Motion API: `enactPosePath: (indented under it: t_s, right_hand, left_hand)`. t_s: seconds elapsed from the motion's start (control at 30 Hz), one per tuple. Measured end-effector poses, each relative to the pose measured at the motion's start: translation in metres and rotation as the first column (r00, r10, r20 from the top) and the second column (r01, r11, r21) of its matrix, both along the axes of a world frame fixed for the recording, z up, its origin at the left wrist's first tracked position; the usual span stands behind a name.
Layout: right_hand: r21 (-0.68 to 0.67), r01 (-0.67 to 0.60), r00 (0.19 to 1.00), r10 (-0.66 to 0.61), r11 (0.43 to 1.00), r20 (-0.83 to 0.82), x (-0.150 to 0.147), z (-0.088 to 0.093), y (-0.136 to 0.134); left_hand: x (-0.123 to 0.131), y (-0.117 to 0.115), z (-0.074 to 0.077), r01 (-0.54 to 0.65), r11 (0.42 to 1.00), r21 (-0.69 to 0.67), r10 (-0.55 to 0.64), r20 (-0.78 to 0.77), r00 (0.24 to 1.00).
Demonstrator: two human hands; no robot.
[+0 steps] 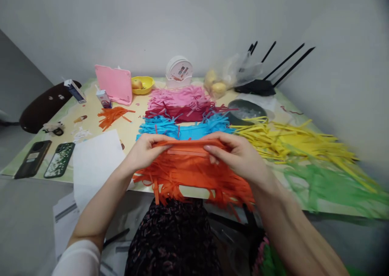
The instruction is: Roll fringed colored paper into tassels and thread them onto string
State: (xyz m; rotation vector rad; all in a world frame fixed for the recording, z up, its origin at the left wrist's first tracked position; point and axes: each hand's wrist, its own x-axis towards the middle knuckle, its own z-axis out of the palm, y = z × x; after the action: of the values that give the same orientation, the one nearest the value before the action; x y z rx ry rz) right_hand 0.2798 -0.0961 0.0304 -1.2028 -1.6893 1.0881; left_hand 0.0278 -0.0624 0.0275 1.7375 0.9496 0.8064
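A piece of orange fringed paper (188, 167) spans the table's front edge, its cut strips hanging at both ends and along the bottom. My left hand (148, 150) pinches its upper edge on the left, thumb toward me. On the right, my right hand (232, 152) grips the same folded edge between thumb and fingers. Just beyond lies blue fringed paper (185, 129), then dark red fringed paper (182, 113) and pink fringed paper (179, 97). Yellow fringed paper (291, 142) and green fringed paper (331, 187) spread to the right of my right hand.
Left are two phones (33, 158), a white sheet (97, 162), a small orange tassel (114, 117) and a pink tablet case (114, 83). Along the back stand a yellow bowl (146, 85), a white round holder (179, 72), a plastic bag (226, 75) and a black router (257, 87).
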Motion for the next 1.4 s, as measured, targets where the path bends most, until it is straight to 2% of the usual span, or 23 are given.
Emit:
enactPosePath:
  t_s: [0.1, 0.23, 0.33, 0.43, 0.53, 0.6, 0.67, 0.77, 0.87, 0.93, 1.0, 1.07, 1.13, 1.23, 1.4]
  right_hand:
    - [0.013, 0.027, 0.991, -0.025, 1.000, -0.130, 0.001, -0.011, 0.001]
    - [0.099, -0.014, 0.953, 0.043, 0.995, -0.301, 0.001, -0.019, 0.002]
    - [0.130, -0.040, 0.929, 0.085, 0.991, -0.359, -0.001, -0.021, 0.003]
    - [0.123, -0.038, 0.928, 0.081, 0.992, -0.363, -0.003, -0.022, 0.004]
    - [0.152, -0.045, 0.943, 0.092, 0.987, -0.319, -0.003, -0.022, 0.005]
    - [0.212, -0.039, 0.965, 0.092, 0.977, -0.246, -0.004, -0.021, 0.005]
    - [0.277, -0.003, 0.989, 0.045, 0.961, -0.144, -0.007, -0.019, 0.004]
    - [0.344, 0.109, 0.994, -0.113, 0.933, -0.008, -0.011, -0.018, 0.001]
    - [0.394, 0.186, 0.967, -0.238, 0.900, 0.087, -0.013, -0.019, -0.001]
    - [0.411, 0.181, 0.957, -0.257, 0.894, 0.137, -0.014, -0.019, -0.002]
    - [0.398, 0.174, 0.956, -0.251, 0.901, 0.150, -0.014, -0.018, -0.003]
    - [0.340, 0.186, 0.968, -0.232, 0.922, 0.099, -0.014, -0.017, -0.004]
    - [0.234, 0.184, 0.982, -0.188, 0.955, -0.008, -0.014, -0.016, -0.006]
    - [0.108, 0.161, 0.976, -0.142, 0.981, -0.163, -0.015, -0.017, -0.009]
    - [0.078, 0.167, 0.944, -0.136, 0.983, -0.301, -0.019, -0.023, -0.008]
  left_hand:
    - [0.001, -0.003, -0.004, 0.015, 0.996, -0.085, -0.002, 0.153, 0.988]
    - [0.000, -0.004, -0.013, 0.032, 0.995, -0.094, -0.001, 0.318, 0.948]
    - [-0.001, -0.005, -0.017, 0.047, 0.996, -0.076, -0.018, 0.347, 0.938]
    - [-0.003, -0.005, -0.016, 0.018, 1.000, -0.018, -0.012, 0.300, 0.954]
    - [-0.002, -0.007, -0.013, 0.026, 0.998, 0.059, -0.041, 0.253, 0.967]
    - [0.002, -0.009, -0.011, -0.004, 0.994, 0.108, -0.019, 0.214, 0.977]
    - [0.005, -0.011, -0.009, -0.102, 0.979, 0.176, 0.074, 0.157, 0.985]
    - [0.009, -0.014, -0.010, -0.205, 0.924, 0.322, 0.199, 0.052, 0.979]
    - [0.007, -0.014, -0.011, -0.155, 0.897, 0.414, 0.189, -0.042, 0.981]
    - [0.006, -0.013, -0.012, -0.119, 0.894, 0.433, 0.177, -0.094, 0.980]
    - [0.005, -0.013, -0.012, -0.115, 0.904, 0.412, 0.181, -0.125, 0.975]
    - [0.006, -0.013, -0.011, -0.125, 0.941, 0.314, 0.154, -0.069, 0.986]
    - [0.007, -0.014, -0.010, -0.094, 0.987, 0.132, 0.084, 0.079, 0.993]
    - [0.008, -0.016, -0.011, -0.011, 0.997, -0.076, 0.033, 0.297, 0.954]
    - [0.007, -0.016, -0.021, -0.002, 0.994, -0.108, 0.045, 0.394, 0.918]
